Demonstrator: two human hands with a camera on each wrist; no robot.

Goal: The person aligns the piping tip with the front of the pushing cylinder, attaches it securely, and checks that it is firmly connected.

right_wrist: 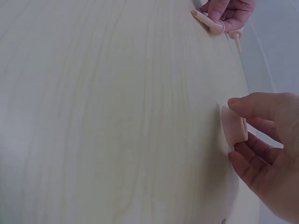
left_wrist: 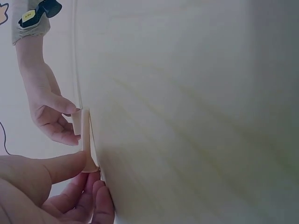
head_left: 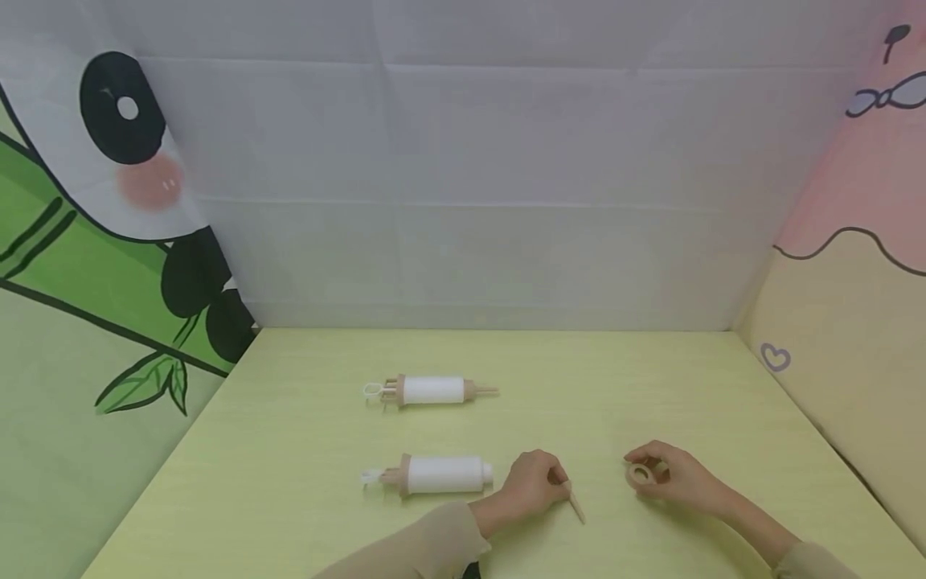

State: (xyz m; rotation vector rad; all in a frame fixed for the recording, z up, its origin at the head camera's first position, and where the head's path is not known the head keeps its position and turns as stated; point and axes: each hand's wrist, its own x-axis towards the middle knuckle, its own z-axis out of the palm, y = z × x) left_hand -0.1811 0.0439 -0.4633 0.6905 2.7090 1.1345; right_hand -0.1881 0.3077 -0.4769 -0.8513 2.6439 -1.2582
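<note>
My left hand [head_left: 534, 482] pinches a beige nozzle [head_left: 576, 507], a thin tube on a wider base, between thumb and fingers. In the left wrist view the thumb lies against the nozzle [left_wrist: 86, 130] near its base. To the right, my right hand [head_left: 680, 476] holds a beige ring-shaped cap [head_left: 632, 476] by its rim. The right wrist view shows this cap [right_wrist: 232, 125] on edge between thumb and fingers, close to the tabletop. Beside the left wrist lies a white cylinder [head_left: 444, 474] with a beige collar and white looped handle at its left; its right end shows a bare white neck.
Farther back lies a similar white cylinder [head_left: 432, 390], with a beige nozzle [head_left: 486, 392] on its right end. Both lie on the pale yellow wood-grain table [head_left: 289, 362]. A white cloth wall [head_left: 463, 185] closes off the back; printed panels stand at both sides.
</note>
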